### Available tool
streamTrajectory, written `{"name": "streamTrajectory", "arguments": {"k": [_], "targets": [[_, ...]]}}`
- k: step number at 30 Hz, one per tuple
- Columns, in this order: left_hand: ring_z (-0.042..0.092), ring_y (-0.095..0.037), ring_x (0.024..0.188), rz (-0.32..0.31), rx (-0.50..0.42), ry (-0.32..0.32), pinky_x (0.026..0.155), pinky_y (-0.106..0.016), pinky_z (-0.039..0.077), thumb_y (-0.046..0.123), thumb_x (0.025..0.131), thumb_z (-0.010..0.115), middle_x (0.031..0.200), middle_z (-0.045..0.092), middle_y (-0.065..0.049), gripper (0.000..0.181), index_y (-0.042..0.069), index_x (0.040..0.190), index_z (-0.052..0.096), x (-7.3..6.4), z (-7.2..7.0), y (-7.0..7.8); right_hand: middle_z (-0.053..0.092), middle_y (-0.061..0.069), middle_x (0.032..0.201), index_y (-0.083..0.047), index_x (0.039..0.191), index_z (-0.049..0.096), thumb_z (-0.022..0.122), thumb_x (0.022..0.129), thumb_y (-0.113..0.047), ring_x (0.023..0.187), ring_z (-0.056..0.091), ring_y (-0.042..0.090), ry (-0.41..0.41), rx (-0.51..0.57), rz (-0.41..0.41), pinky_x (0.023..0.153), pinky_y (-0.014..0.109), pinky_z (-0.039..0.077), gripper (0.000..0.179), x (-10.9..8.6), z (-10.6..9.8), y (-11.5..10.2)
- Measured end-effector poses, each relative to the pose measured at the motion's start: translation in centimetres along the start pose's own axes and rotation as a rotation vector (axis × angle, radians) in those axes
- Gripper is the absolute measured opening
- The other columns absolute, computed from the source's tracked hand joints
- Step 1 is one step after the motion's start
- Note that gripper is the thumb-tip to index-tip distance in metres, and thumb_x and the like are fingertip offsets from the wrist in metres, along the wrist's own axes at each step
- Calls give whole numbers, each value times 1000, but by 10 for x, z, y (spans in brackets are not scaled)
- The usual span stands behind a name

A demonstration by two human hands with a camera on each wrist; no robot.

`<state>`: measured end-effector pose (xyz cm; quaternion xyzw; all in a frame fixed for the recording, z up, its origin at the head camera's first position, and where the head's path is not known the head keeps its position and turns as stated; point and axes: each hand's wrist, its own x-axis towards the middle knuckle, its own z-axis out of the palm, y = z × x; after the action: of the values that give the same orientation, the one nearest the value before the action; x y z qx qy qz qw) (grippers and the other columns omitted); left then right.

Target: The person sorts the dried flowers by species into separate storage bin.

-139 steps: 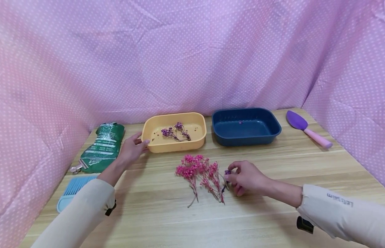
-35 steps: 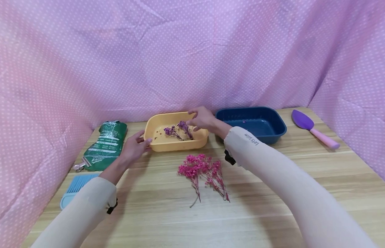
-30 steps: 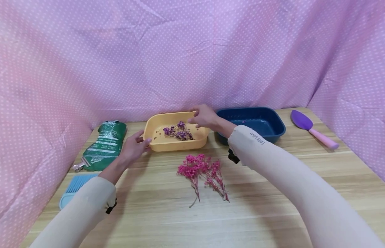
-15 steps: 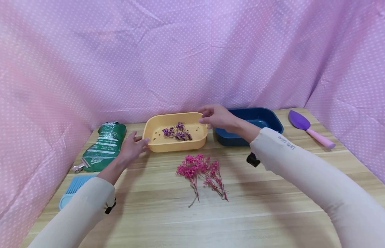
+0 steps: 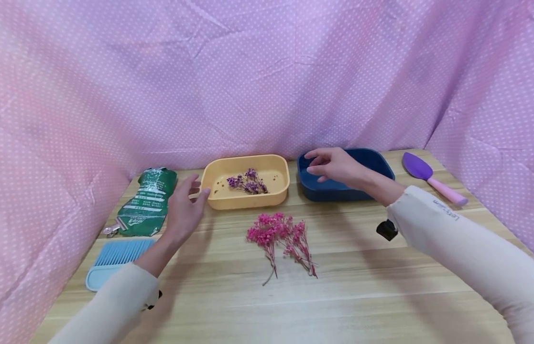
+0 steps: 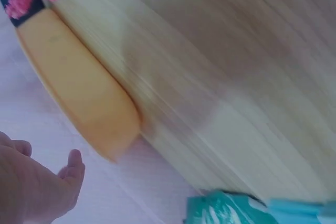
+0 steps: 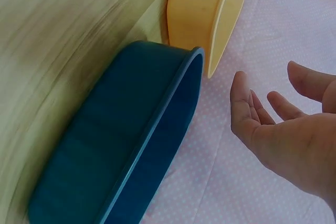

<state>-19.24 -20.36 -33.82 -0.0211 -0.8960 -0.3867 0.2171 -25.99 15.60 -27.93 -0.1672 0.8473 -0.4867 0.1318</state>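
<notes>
The left hand (image 5: 186,210) is just off the left end of a yellow plastic tray (image 5: 247,201), fingers loosely bent around nothing; the left wrist view shows a gap between the hand and the tray. Inside that tray lie purple dried flower sprigs (image 5: 251,184), with a few dark crumbs about them. Over the left part of a dark blue tray (image 5: 340,195) hovers the right hand (image 5: 337,167), its fingers spread and holding nothing. In front of the trays, pink dried flower sprigs (image 5: 271,231) lie on the wooden table (image 5: 267,310).
On the left are a green bag (image 5: 148,205) with a metal clip (image 5: 114,227) and a light blue brush (image 5: 116,260). A purple scoop (image 5: 417,166) with a pink handle lies at the far right. A dotted pink cloth (image 5: 249,81) hangs behind the table.
The right hand has laid a purple sprig from the table into the yellow tray, let go, and moved right over the blue tray. The left hand has come off the yellow tray's edge.
</notes>
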Motion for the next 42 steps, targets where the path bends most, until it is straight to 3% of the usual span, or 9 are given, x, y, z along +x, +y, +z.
{"name": "streamTrajectory", "arguments": {"k": [5, 9, 15, 22, 26, 28, 31, 37, 42], "targets": [[65, -28, 93, -67, -49, -70, 79, -35, 58, 15, 94, 63, 105, 68, -18, 45, -2, 133, 49, -13, 7, 16, 53, 24, 128, -4, 141, 45, 58, 97, -16, 112, 56, 39, 9, 9, -11, 91, 45, 55, 48, -17, -13, 7], [67, -28, 81, -171, -112, -205, 66, -27, 58, 20, 95, 63, 98, 69, -18, 44, -2, 131, 50, -25, 12, 29, 54, 24, 126, -4, 142, 44, 59, 97, -18, 107, 59, 36, 32, 12, -21, 92, 47, 53, 50, -28, -27, 17], [69, -31, 74, -296, -205, -380, 65, -32, 61, 15, 93, 65, 91, 68, -20, 31, -4, 116, 58, -42, 19, 47, 56, 26, 120, 0, 141, 44, 58, 97, -15, 89, 64, 9, 91, 2, -44, 81, 33, 59, 49, -42, -43, 34], [68, -27, 66, -409, -174, -558, 61, -36, 60, 22, 92, 66, 78, 67, -13, 23, 0, 97, 63, -62, 20, 63, 57, 25, 123, -2, 142, 44, 58, 97, -20, 86, 61, 2, 161, -126, -12, 74, 19, 54, 50, -61, -64, 46], [66, -21, 65, -405, -86, -663, 60, -34, 57, 30, 91, 67, 74, 66, -8, 27, 4, 89, 64, -70, 18, 67, 67, 10, 112, -1, 135, 53, 61, 95, -18, 85, 57, -8, 287, -201, -20, 69, 12, 47, 44, -70, -78, 62], [65, -21, 64, -401, -106, -707, 59, -34, 58, 31, 91, 68, 73, 67, -9, 29, 2, 88, 63, -74, 17, 68, 68, 0, 104, 3, 130, 56, 64, 93, -15, 84, 55, -11, 337, -216, -49, 68, 9, 45, 42, -73, -85, 73], [67, -23, 63, -411, -189, -769, 60, -35, 60, 28, 90, 68, 74, 67, -12, 31, -2, 88, 63, -78, 17, 69, 64, 2, 110, 1, 127, 60, 67, 90, -10, 87, 53, -11, 377, -233, -81, 70, 5, 44, 39, -76, -93, 88], [68, -24, 62, -414, -264, -841, 60, -35, 61, 27, 91, 67, 73, 68, -14, 33, -5, 90, 62, -83, 18, 71, 45, 26, 135, -4, 140, 50, 64, 94, -20, 112, 48, 20, 303, -211, 55, 73, 3, 39, 51, -80, -104, 108], [68, -23, 62, -409, -282, -847, 60, -35, 61, 25, 90, 68, 73, 69, -14, 31, -6, 89, 63, -86, 19, 75, 49, 15, 138, 2, 146, 36, 63, 94, -29, 113, 52, 9, 214, -112, 143, 78, 4, 41, 66, -78, -107, 124]]}}
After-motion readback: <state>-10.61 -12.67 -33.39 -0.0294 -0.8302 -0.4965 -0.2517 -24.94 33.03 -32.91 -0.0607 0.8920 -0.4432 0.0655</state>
